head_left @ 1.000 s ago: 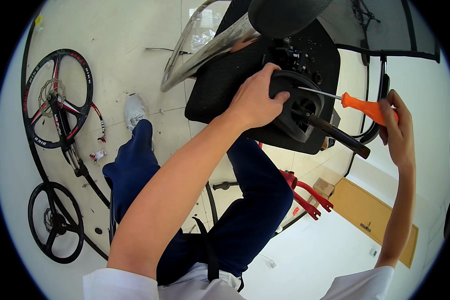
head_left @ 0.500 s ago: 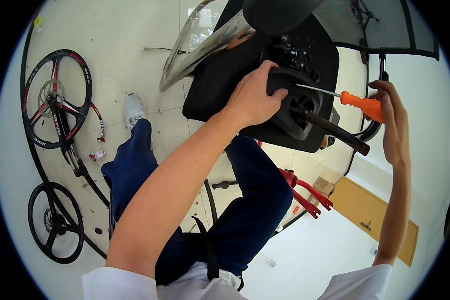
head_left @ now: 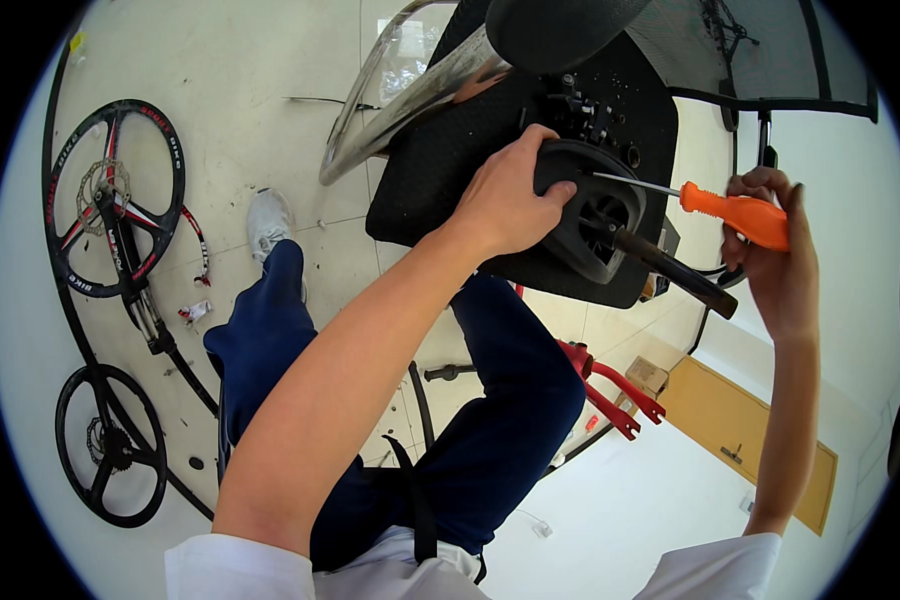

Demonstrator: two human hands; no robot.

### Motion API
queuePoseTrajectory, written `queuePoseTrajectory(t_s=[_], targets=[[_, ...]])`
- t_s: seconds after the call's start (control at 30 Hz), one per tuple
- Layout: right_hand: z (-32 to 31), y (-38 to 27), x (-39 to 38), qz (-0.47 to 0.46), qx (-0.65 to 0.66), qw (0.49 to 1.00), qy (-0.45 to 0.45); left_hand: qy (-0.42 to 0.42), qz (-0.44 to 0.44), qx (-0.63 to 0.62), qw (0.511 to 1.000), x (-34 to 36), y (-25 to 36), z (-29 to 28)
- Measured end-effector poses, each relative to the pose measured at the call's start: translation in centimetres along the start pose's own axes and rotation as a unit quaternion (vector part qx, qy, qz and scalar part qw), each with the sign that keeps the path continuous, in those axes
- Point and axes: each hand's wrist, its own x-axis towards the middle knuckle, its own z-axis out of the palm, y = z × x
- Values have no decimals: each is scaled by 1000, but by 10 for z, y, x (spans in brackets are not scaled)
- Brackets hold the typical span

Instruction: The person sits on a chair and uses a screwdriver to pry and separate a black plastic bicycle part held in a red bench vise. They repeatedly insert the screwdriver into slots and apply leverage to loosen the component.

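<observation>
My left hand (head_left: 515, 195) grips the rim of a black rounded bicycle part (head_left: 575, 225). A spoked opening shows in its face, and a dark bar (head_left: 675, 272) sticks out from it to the lower right. My right hand (head_left: 775, 255) holds a screwdriver (head_left: 735, 213) by its orange handle. Its metal shaft points left, with the tip at a small hole in the black part's face; how deep it sits cannot be told. Beneath the part is a black chair seat (head_left: 425, 165). Small black metal parts (head_left: 580, 110) lie on the seat beyond my left hand.
A metal tube frame with a dark pad (head_left: 560, 30) rises at the top. Chair mesh (head_left: 770, 50) stands at the upper right. Bicycle wheels (head_left: 175, 185) and a fork lie at left. A red fork (head_left: 610, 390) and a cardboard box (head_left: 645, 380) are beyond my right knee.
My right hand has shifted its fingers on the handle, which now shows more of its length. The screwdriver tip and my left hand stay nearly where they were.
</observation>
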Motion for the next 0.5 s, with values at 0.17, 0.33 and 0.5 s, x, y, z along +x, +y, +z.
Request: queuePoseTrajectory(t_s=[0.17, 0.33, 0.5], targets=[[-32, -2, -3, 19, -273, 962, -25, -2, -1, 1, 1000, 0, -1, -1], [-18, -16, -8, -41, -369, 928, -7, -5, -6, 3, 1000, 1, 1, 0], [-22, -17, -4, -162, -313, 929, -113, -5, -10, -3, 1000, 0, 1, -1]])
